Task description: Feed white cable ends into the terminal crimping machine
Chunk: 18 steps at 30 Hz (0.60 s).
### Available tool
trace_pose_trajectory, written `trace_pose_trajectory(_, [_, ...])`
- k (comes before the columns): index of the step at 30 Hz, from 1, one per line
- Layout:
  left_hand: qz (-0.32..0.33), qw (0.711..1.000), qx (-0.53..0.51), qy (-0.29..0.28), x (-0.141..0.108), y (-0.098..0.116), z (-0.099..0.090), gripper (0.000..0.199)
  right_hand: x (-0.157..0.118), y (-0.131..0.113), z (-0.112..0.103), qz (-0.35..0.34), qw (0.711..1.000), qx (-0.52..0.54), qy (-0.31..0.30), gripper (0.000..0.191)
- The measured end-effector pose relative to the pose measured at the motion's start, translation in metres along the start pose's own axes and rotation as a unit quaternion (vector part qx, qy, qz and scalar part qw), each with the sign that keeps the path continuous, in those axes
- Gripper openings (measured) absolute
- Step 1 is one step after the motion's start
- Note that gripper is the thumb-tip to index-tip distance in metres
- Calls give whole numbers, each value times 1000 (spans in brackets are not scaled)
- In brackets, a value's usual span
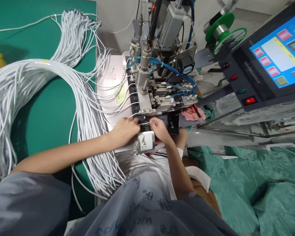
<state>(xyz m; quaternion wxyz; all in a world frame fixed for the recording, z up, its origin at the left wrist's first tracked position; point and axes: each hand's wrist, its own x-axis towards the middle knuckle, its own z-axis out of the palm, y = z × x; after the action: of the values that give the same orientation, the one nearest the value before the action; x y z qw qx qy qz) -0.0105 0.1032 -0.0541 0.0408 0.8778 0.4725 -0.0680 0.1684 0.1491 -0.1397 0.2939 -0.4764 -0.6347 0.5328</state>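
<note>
At the front of the machine, my left hand [126,131] is closed, its fingertips around a white cable [144,124]. A short stretch of that cable shows between my hands. My right hand [159,129] pinches the cable's end near a small metal tip, and its fingers hide part of that end. Both hands are over the black fixture [135,98], which has a row of slots. Several other white cables run from the left into those slots. Just below my hands sits a metal cover with a warning label [146,141].
A large bundle of white cables [83,108] lies across the green table [46,105]. Pneumatic cylinders [144,73] with blue hoses stand above the fixture. To the right are a control panel screen [280,52], a green wire spool [221,29] and green sacks [255,183].
</note>
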Motion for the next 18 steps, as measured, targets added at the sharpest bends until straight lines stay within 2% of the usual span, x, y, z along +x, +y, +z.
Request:
trace_pose_trajectory(2, [-7, 1000, -1, 0, -3, 1, -3, 20, 1, -3, -5, -22, 998, -59, 23, 20])
trace_pose_trajectory(5, [-6, 1000, 5, 12, -5, 0, -3, 20, -6, -12, -12, -36, 982, -122, 139, 20])
trace_pose_trajectory(7, [-15, 1000, 11, 18, -5, -2, -2, 21, -21, -23, -12, -46, 966, -121, 222, 21])
trace_pose_trajectory(9, [-45, 998, 20, 26, -4, -6, 1, 25, -43, -36, -2, -56, 960, -101, 254, 22])
trace_pose_trajectory(11, [-84, 995, 26, 38, -2, -10, 4, 30, -67, -47, 17, -51, 973, -92, 207, 22])
trace_pose_trajectory(13, [-108, 993, 24, 46, 1, -15, 6, 33, -86, -53, 42, -27, 992, -98, 72, 21])
trace_pose_trajectory(15, [-111, 993, 14, 47, 2, -18, 9, 34, -96, -51, 69, -4, 992, -98, -76, 19])
trace_pose_trajectory(16, [-109, 993, 9, 47, 3, -20, 10, 34, -98, -49, 81, 2, 988, -89, -128, 18])
trace_pose_trajectory(18, [-106, 993, 3, 52, 3, -22, 11, 33, -98, -41, 99, 6, 983, -57, -175, 19])
